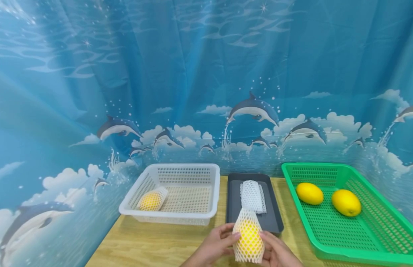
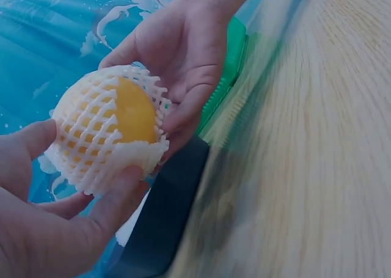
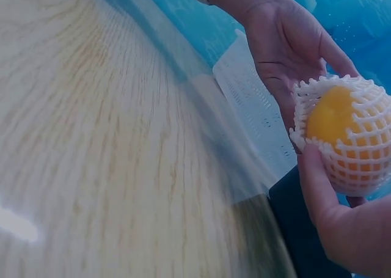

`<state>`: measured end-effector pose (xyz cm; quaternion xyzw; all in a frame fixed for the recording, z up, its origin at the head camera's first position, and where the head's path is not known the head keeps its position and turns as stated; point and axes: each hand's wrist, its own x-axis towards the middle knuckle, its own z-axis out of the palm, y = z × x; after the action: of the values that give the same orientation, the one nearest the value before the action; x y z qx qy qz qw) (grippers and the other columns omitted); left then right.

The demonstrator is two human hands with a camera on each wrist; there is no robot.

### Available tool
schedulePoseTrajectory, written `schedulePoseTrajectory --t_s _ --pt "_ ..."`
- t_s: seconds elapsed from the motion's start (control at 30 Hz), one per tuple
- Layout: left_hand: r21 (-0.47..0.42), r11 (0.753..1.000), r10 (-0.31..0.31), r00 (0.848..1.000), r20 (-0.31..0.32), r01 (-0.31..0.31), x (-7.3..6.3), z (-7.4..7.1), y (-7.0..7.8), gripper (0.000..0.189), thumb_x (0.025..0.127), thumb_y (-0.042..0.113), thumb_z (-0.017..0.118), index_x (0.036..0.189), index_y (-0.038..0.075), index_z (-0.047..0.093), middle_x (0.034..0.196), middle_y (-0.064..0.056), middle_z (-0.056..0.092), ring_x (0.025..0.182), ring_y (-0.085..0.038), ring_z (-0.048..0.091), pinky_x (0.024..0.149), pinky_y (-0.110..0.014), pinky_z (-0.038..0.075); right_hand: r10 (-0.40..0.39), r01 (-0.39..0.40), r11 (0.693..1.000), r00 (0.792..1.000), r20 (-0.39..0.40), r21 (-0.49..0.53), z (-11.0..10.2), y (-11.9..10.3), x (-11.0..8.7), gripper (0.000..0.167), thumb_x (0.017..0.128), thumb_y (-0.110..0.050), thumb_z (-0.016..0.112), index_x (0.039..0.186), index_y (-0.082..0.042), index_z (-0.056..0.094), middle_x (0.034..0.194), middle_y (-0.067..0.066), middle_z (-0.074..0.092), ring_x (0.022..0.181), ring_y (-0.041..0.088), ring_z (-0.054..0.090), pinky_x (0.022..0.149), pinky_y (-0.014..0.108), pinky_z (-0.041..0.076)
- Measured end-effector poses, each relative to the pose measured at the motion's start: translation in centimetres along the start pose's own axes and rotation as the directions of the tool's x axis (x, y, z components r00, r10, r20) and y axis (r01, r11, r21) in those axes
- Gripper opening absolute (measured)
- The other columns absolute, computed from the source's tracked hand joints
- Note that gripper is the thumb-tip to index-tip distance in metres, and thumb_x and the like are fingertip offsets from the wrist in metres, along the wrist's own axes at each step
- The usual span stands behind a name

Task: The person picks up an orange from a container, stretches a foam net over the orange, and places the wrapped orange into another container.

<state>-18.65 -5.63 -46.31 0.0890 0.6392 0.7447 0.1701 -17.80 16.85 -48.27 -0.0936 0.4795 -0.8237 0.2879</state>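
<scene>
Between my two hands is a yellow lemon (image 1: 250,239) inside a white foam net sleeve (image 1: 246,216), held above the table just in front of the dark tray. My left hand (image 1: 217,244) grips it from the left with thumb and fingers. From the right, my right hand (image 1: 279,252) holds it too, its thumb on the netting. In the left wrist view, bare yellow skin of the lemon (image 2: 135,114) shows at the sleeve's open end. The same opening faces the right wrist view, where the net (image 3: 366,162) wraps the rest of the fruit.
A dark grey tray (image 1: 234,207) bears white foam net sleeves (image 1: 252,196). On the left, a white basket (image 1: 193,215) holds one netted lemon (image 1: 151,202). The green basket (image 1: 353,237) on the right contains two bare lemons (image 1: 309,193). Behind the wooden table (image 1: 143,241) hangs a dolphin-print curtain (image 1: 193,74).
</scene>
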Motion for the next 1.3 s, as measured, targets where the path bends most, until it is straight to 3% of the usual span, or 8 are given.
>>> schedulePoseTrajectory --t_s 0.07,0.27,0.53,0.67,1.0,1.3 --pt "-0.034 0.999 -0.002 1.0 0.018 0.003 0.0 -0.1 -0.3 0.05 0.093 0.008 0.063 0.135 -0.013 0.044 0.112 -0.018 0.065 0.093 -0.024 0.066 0.082 -0.043 0.057 -0.023 0.022 0.999 0.999 -0.033 -0.029 0.2 0.1 0.0 0.037 0.104 -0.031 0.043 0.13 -0.005 0.045 0.112 0.007 0.067 0.105 0.023 0.065 0.095 0.042 0.052" --pt "-0.139 0.99 -0.01 0.993 0.12 0.026 0.3 -0.9 -1.1 0.052 0.096 0.011 0.059 0.139 -0.011 0.041 0.113 -0.015 0.066 0.096 -0.022 0.066 0.088 -0.043 0.055 -0.041 0.013 0.987 0.984 -0.176 -0.159 0.7 0.1 0.1 0.069 0.102 -0.033 0.048 0.143 0.011 0.015 0.108 0.005 0.066 0.1 0.027 0.066 0.09 0.046 0.054" --pt "-0.227 0.972 0.001 0.959 0.284 0.066 0.5 -2.3 -1.9 0.055 0.098 0.013 0.054 0.143 -0.012 0.033 0.124 -0.022 0.061 0.105 -0.024 0.064 0.096 -0.046 0.05 -0.066 0.006 0.966 0.972 -0.224 -0.259 1.5 0.0 0.1 0.068 0.1 -0.031 0.054 0.141 0.013 0.021 0.107 0.013 0.061 0.093 0.03 0.068 0.084 0.047 0.056" --pt "-0.266 0.959 -0.005 0.946 0.324 0.096 0.6 -2.6 -2.2 0.053 0.1 0.013 0.051 0.143 -0.011 0.033 0.125 -0.022 0.06 0.108 -0.025 0.063 0.098 -0.046 0.049 -0.058 -0.03 0.95 0.961 -0.27 -0.311 2.0 -0.3 0.1 0.073 0.099 -0.034 0.055 0.141 0.014 0.019 0.11 0.016 0.059 0.089 0.027 0.067 0.082 0.047 0.057" --pt "-0.281 0.953 -0.008 0.934 0.357 0.116 0.7 -2.8 -2.3 0.057 0.1 0.016 0.051 0.146 -0.01 0.029 0.129 -0.022 0.058 0.111 -0.025 0.062 0.1 -0.045 0.047 -0.053 -0.05 0.938 0.958 -0.281 -0.344 2.4 -0.8 0.2 0.074 0.099 -0.035 0.054 0.14 0.015 0.019 0.111 0.018 0.057 0.088 0.026 0.067 0.081 0.048 0.057" --pt "-0.217 0.975 0.005 0.964 0.264 0.055 0.5 -2.2 -1.7 0.057 0.098 0.016 0.055 0.144 -0.009 0.033 0.121 -0.021 0.063 0.103 -0.024 0.066 0.094 -0.042 0.052 -0.048 -0.043 0.948 0.961 -0.274 -0.316 2.6 -0.8 0.4 0.07 0.099 -0.036 0.055 0.14 0.011 0.022 0.11 0.017 0.058 0.089 0.027 0.068 0.082 0.048 0.057"
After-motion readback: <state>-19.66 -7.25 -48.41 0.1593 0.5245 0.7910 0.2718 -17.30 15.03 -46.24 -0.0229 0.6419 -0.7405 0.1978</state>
